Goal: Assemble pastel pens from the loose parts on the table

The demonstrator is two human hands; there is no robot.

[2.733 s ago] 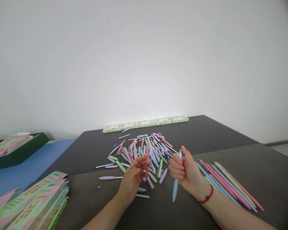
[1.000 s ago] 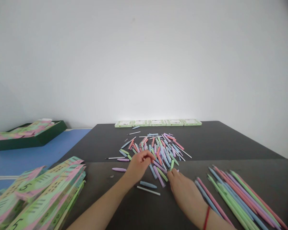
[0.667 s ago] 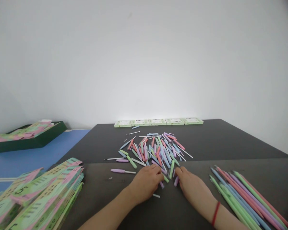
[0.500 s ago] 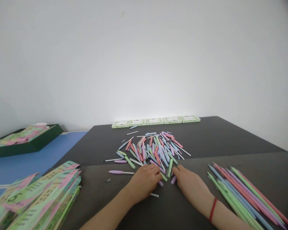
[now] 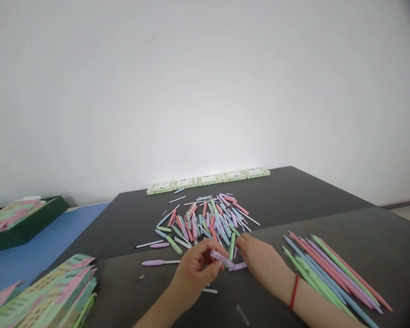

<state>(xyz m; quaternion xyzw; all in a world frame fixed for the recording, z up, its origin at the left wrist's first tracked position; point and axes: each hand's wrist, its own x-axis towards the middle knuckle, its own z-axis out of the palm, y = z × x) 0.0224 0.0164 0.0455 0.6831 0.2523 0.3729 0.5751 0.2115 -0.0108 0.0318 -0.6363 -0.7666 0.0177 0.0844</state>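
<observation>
My left hand [image 5: 200, 271] pinches a light purple pen piece [image 5: 222, 259] between thumb and fingers, raised over the near part of the dark table. Close by on the right, my right hand [image 5: 261, 255], with a red string at the wrist, reaches to the near edge of the pile of pen parts [image 5: 208, 221]. Its fingertips are hidden behind the hand. Another purple piece [image 5: 238, 266] lies between the two hands. The pile mixes pink, blue, green and purple barrels with white refills. A purple tip with a white refill [image 5: 153, 263] lies left of my left hand.
Whole pastel pens [image 5: 331, 273] lie side by side at the right. Printed packages [image 5: 54, 296] are stacked at the near left. A dark green tray [image 5: 27, 223] holds more packages on a blue surface. Flat green boxes [image 5: 209, 179] line the wall side.
My left hand has turned palm-up and lifted a purple piece off the table. The right hand's fingers have moved slightly towards the pile. The whole view has shifted a little.
</observation>
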